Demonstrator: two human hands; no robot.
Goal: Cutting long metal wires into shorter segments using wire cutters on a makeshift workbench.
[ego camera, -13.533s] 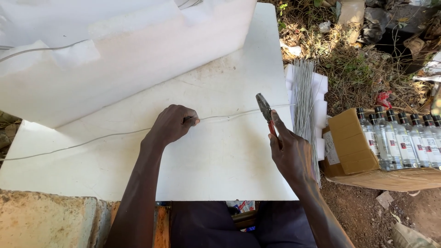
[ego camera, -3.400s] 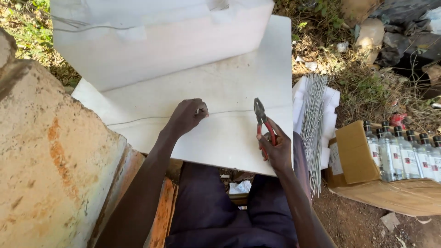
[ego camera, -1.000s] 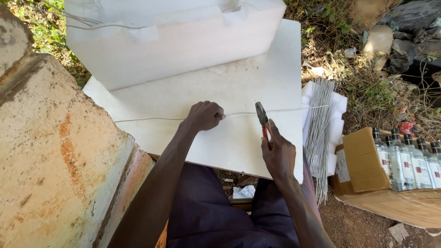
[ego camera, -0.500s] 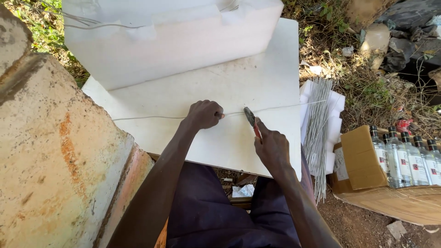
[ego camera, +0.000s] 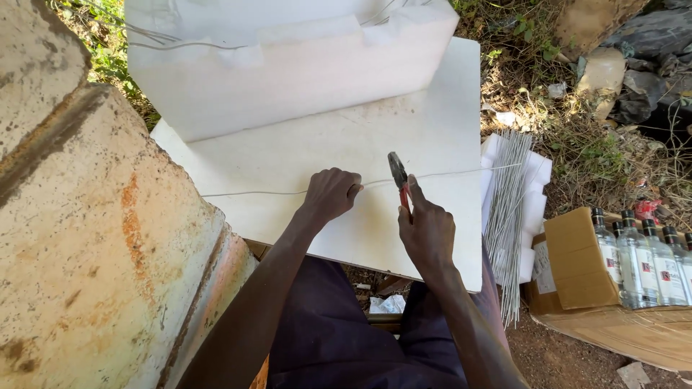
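A thin grey wire [ego camera: 447, 173] runs left to right across a white foam board [ego camera: 404, 130] that lies over my lap. My left hand [ego camera: 331, 194] is closed on the wire and presses it to the board. My right hand [ego camera: 427, 232] holds red-handled pliers [ego camera: 398, 177], whose dark jaws sit at the wire just right of my left hand. The wire's right end reaches past the board's edge.
A big white foam block [ego camera: 288, 65] stands at the back of the board. A bundle of cut wire pieces [ego camera: 504, 216] lies on white foam to the right. A cardboard box of clear bottles [ego camera: 634, 259] sits far right. A weathered concrete block [ego camera: 86, 238] fills the left.
My right hand swung the pliers left towards my left hand half a second ago, and they now stand upright on the wire. The left hand keeps its hold.
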